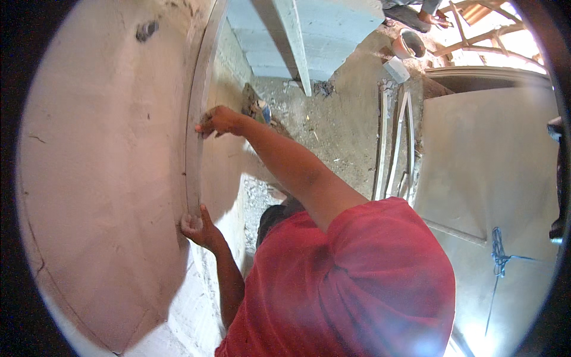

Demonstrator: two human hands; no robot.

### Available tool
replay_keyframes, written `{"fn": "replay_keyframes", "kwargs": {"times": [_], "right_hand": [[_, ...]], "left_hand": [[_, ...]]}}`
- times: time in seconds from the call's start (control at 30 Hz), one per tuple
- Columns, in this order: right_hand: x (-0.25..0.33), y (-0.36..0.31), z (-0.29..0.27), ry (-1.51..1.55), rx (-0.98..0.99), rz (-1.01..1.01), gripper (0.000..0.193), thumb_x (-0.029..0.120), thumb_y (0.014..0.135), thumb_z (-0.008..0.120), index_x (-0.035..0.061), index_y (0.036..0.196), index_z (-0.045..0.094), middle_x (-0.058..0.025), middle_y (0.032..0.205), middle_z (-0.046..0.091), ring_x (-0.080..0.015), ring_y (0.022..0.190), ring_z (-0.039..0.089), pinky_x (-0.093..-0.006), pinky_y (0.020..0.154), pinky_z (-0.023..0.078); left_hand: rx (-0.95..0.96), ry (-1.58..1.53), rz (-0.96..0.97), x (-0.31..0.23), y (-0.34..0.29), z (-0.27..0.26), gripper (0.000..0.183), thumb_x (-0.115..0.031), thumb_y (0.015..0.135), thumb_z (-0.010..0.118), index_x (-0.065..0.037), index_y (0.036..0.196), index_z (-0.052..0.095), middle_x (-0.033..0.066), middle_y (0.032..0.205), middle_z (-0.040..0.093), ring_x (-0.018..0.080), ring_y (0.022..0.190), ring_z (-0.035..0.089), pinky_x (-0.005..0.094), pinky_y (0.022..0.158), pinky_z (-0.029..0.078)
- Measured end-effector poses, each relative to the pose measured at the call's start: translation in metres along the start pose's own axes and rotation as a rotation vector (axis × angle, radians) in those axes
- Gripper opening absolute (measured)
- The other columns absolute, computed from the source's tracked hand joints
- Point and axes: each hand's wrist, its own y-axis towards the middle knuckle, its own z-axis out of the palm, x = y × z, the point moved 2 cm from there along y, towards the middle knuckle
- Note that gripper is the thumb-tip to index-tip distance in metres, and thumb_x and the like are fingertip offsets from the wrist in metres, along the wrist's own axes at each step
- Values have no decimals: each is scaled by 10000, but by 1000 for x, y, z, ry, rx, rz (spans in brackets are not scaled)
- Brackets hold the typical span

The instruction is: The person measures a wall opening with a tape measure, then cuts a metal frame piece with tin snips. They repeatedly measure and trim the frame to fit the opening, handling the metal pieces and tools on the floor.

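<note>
A long, narrow grey-brown batten (194, 160) lies along the plastered wall (101, 160) on my left, running away from me toward the top of the view. At its near end my left hand (199, 231) is closed around it, thumb up along the edge. Farther along, my right hand (221, 121) reaches across with bent fingers and grips the same batten by its edge. I cannot make out whether the batten touches the wall along its whole length.
A pale post (292, 41) slants down ahead. Several thin strips (386, 143) lie on the rough ground to the right, near a bucket (409, 44) and a white block (397, 69). A large panel (458, 160) and blue cord (499, 259) are at right. Another person (407, 16) is partly visible beyond.
</note>
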Motion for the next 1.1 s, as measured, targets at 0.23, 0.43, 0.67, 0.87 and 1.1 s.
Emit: {"fn": "replay_keyframes", "kwargs": {"times": [0.23,0.43,0.67,0.87,1.1], "right_hand": [[-46,44,-10,-212,90,17,511,326,670,813,221,1145,656,52,1219,613,-178,1039,618,-378,832,499],[-46,73,-7,-1303,192,-924,499,332,668,832,184,1118,678,22,1152,676,-182,1021,637,-403,861,507],[-6,22,-8,-179,124,-173,404,436,878,658,91,1087,676,-78,1020,697,-226,957,661,-444,770,545],[-16,-15,17,77,113,253,657,551,838,654,95,1297,532,-135,1253,591,-289,1067,602,-498,882,469],[-28,-12,33,-96,427,72,488,395,917,606,77,1281,542,-97,1240,605,-250,1070,605,-459,874,483]], "left_hand": [[187,-852,-548,55,2,11,801,-415,783,766,-24,1354,363,193,1329,452,342,1233,452,438,1007,417],[553,-1290,-530,76,21,51,596,-425,864,671,-71,1305,482,134,1174,546,232,1086,533,320,959,445],[76,-618,622,77,18,70,525,-340,923,616,-50,1335,468,147,1245,548,252,1011,589,288,890,496],[288,-889,124,87,21,85,477,-163,953,547,16,1365,387,174,1361,464,249,1178,525,320,1009,448],[206,-1501,-295,73,11,89,501,-64,925,592,38,1368,382,225,1329,492,263,1218,521,353,988,465]]}}
